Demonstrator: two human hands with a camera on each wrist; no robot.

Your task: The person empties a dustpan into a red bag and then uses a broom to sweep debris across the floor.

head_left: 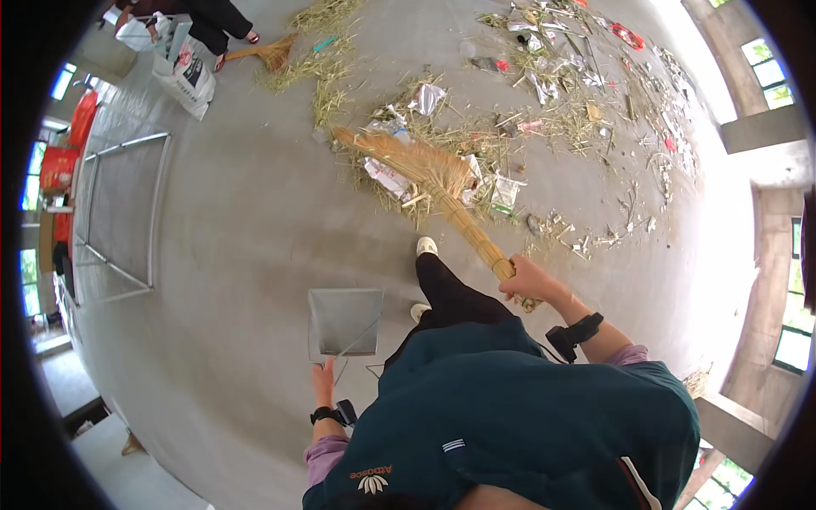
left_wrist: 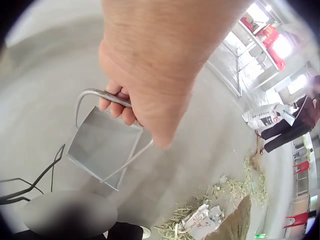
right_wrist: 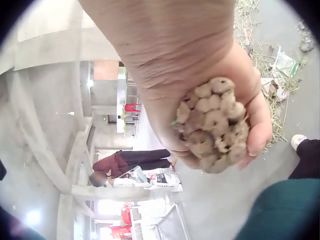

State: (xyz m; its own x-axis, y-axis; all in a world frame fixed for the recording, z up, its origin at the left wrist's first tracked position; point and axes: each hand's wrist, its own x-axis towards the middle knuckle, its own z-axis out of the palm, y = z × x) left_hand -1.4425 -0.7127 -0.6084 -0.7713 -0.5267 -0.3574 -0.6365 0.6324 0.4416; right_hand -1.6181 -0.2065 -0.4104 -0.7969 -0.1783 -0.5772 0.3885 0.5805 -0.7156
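Observation:
My right hand (head_left: 529, 279) grips a straw broom (head_left: 463, 223) near the end of its bound handle. The broom's head (head_left: 408, 157) lies over a heap of straw and paper litter (head_left: 389, 177). In the right wrist view the cut handle end (right_wrist: 214, 125) pokes out of the curled fingers. My left hand (head_left: 323, 374) holds a metal dustpan (head_left: 347, 319) by its bent rod handle (left_wrist: 102, 94). The pan hangs low at my left side, its grey inner face showing.
More straw and scraps (head_left: 578, 102) spread across the floor ahead and to the right. Another person (head_left: 212, 25) stands far left beside a white sack (head_left: 184, 81), with a second broom (head_left: 268, 55) near the feet. A metal frame (head_left: 155, 212) stands along the left.

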